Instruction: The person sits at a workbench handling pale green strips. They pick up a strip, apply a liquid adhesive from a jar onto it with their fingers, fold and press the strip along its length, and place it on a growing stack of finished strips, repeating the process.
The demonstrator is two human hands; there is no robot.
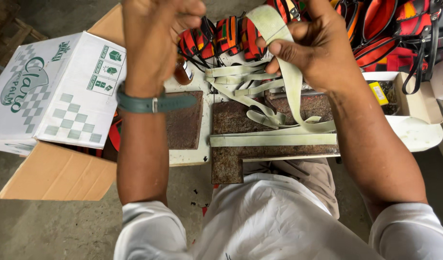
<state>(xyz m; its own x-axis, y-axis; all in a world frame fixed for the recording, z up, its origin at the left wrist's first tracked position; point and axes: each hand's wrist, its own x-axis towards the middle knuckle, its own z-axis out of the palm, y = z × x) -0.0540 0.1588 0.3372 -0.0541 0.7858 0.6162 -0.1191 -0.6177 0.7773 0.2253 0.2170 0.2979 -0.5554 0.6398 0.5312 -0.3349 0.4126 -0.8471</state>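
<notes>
My right hand (317, 48) pinches a pale green webbing strap (293, 91) between thumb and fingers; the strap runs up over the hand and down to a loose heap of the same straps (245, 82). One flat strap length (274, 140) lies across a rusty metal plate (231, 163) on the small white table (187, 156). My left hand (156, 33), with a green wristband (154, 103), is raised and closed above the table's left side; whether it grips a strap end is hidden.
A white printed carton (57, 91) sits on an open brown cardboard box (53, 178) at left. Red, green and black pouches (221, 38) pile at the back. A white tray (414, 130) with small items stands right. A brown bottle (183, 72) stands behind my left wrist.
</notes>
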